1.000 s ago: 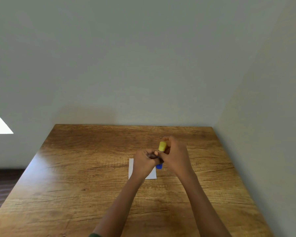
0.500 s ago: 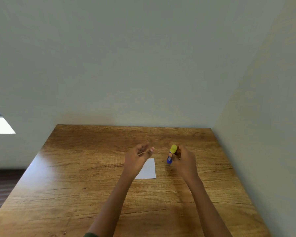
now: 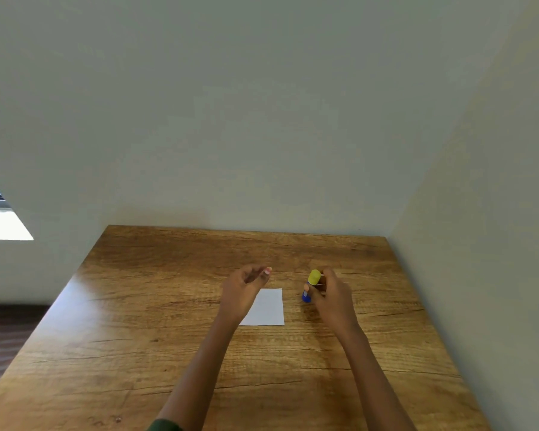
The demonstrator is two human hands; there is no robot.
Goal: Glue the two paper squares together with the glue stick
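Observation:
A white paper square (image 3: 269,307) lies flat on the wooden table (image 3: 137,337), partly hidden by my left hand; I see only one sheet. My right hand (image 3: 332,298) holds the glue stick (image 3: 310,286), blue-bodied with a yellow cap on top, upright just right of the paper and close to the table. My left hand (image 3: 245,289) hovers over the paper's left edge with loosely curled fingers and holds nothing.
The table stands in a corner, with a pale wall behind it and another wall (image 3: 479,244) along its right side. Its left edge drops to a dark floor (image 3: 3,337).
The hands were together on the glue stick over the paper. They have parted: my right hand carried the capped stick to the right, my left hand let go and moved left.

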